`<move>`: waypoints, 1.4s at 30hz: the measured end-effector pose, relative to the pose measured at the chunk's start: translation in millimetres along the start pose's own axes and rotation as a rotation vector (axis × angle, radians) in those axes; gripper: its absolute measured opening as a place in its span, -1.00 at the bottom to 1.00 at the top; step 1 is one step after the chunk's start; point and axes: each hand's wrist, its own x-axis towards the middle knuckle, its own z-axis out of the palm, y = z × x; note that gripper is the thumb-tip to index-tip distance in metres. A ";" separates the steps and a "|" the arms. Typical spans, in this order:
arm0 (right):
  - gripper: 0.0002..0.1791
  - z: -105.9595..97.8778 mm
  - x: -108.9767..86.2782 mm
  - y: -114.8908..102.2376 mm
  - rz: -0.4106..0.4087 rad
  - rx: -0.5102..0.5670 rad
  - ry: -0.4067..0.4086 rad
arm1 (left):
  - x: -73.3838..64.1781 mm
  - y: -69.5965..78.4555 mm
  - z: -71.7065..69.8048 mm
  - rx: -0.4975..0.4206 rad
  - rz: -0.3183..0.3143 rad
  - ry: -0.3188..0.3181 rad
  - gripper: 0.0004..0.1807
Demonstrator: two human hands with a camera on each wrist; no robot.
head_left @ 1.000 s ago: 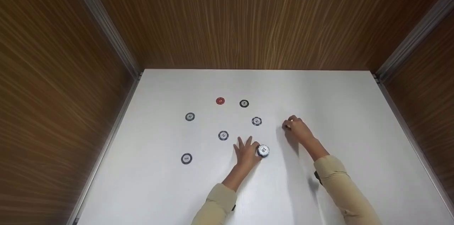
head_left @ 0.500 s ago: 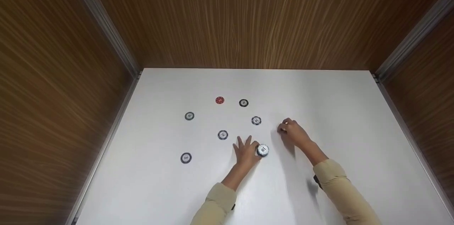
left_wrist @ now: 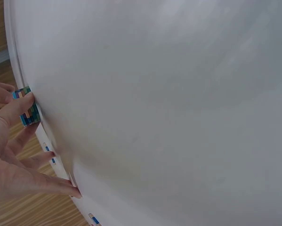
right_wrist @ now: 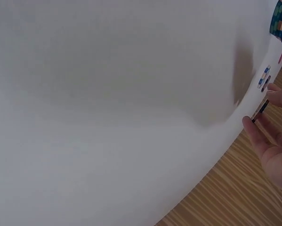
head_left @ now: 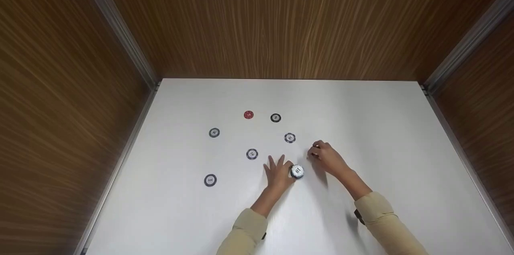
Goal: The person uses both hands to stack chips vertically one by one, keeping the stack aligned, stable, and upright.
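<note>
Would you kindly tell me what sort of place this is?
Probably a partitioned work booth: wood-grain panels and metal corner strips enclose a white table with poker chips on it.

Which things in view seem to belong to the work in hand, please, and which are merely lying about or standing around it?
Likely in the job:
- left hand, gripping the stack
- right hand, pinching a dark chip
- six loose chips, being similar

Apparently just surroundings:
- white table
- wood panels
- metal rails
</note>
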 end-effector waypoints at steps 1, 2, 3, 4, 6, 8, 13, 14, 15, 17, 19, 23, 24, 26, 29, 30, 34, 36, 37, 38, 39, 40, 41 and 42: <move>-0.87 -0.5 -0.4 -2.9 0.002 0.011 -0.003 | 0.1 0.1 0.1 0.009 0.000 -0.001 -0.57; -0.87 -0.9 -0.9 -5.8 0.006 0.016 -0.007 | 0.1 0.1 0.1 0.017 -0.001 -0.005 -0.57; -0.87 -1.1 -1.3 -8.6 0.013 0.018 -0.012 | 0.1 0.3 -0.1 0.023 -0.001 -0.007 -0.56; -0.86 -1.6 -1.7 -11.7 0.017 0.018 -0.016 | -0.1 0.5 -0.3 0.024 -0.001 -0.007 -0.56; -0.85 -1.7 -2.6 -17.1 0.021 0.019 -0.021 | -0.5 0.9 -0.7 0.026 0.000 -0.007 -0.55; -0.84 -1.4 -3.5 -22.0 0.011 0.025 -0.018 | -0.9 1.2 -0.7 0.028 0.000 -0.007 -0.55; -0.85 1.4 -6.3 -32.3 -0.037 0.033 -0.003 | -0.5 1.8 -0.3 0.052 0.003 -0.006 -0.54; -0.86 2.0 -7.1 -34.2 -0.039 0.030 -0.003 | -0.3 2.0 -0.2 0.056 0.003 -0.007 -0.54; -0.86 2.7 -7.9 -36.0 -0.040 0.028 -0.004 | -0.3 2.1 -0.4 0.061 0.005 -0.007 -0.53; -0.86 3.8 -9.4 -39.5 -0.037 0.024 -0.007 | -0.1 2.2 -0.6 0.076 0.008 -0.011 -0.53; -0.86 5.0 -10.7 -42.9 -0.045 0.028 -0.007 | -0.7 2.1 -1.3 0.080 0.012 -0.011 -0.53; -0.84 8.2 -13.3 -48.5 -0.075 0.049 -0.001 | -1.4 1.5 -2.3 0.076 0.019 -0.005 -0.56; -0.84 9.1 -14.1 -49.7 -0.081 0.053 0.000 | -1.8 1.4 -2.4 0.068 0.021 -0.003 -0.57; -0.83 11.0 -15.6 -51.9 -0.086 0.056 -0.001 | -1.7 0.9 -1.9 0.057 0.024 0.003 -0.59; -0.82 13.5 -17.6 -55.1 -0.089 0.051 -0.007 | -2.4 0.8 -2.0 0.050 0.027 0.013 -0.59; -0.82 14.2 -18.3 -56.1 -0.091 0.043 -0.010 | -2.8 0.9 -1.8 0.051 0.029 0.018 -0.59; -0.82 15.5 -19.9 -59.0 -0.100 0.032 -0.019 | -3.8 1.6 -2.6 0.079 0.031 0.029 -0.57; -0.81 16.1 -20.6 -59.6 -0.108 0.025 -0.020 | -3.6 2.1 -2.9 0.079 0.027 0.026 -0.57; -0.81 16.8 -21.1 -59.6 -0.112 0.019 -0.021 | -3.1 2.1 -2.5 0.076 0.025 0.024 -0.58; -0.81 17.6 -21.7 -59.4 -0.118 0.011 -0.019 | -2.6 1.9 -2.0 0.069 0.024 0.025 -0.59; -0.81 18.6 -22.2 -59.2 -0.125 0.003 -0.019 | -2.0 1.5 -1.3 0.059 0.024 0.025 -0.60; -0.80 19.5 -22.6 -59.1 -0.130 -0.006 -0.017 | -1.3 0.6 0.0 0.046 0.027 0.030 -0.61; -0.80 20.3 -23.1 -59.0 -0.135 -0.018 -0.015 | -0.2 -0.7 2.1 0.033 0.034 0.043 -0.62; -0.80 21.0 -23.5 -59.0 -0.140 -0.027 -0.013 | 0.8 -1.9 3.9 0.028 0.039 0.050 -0.62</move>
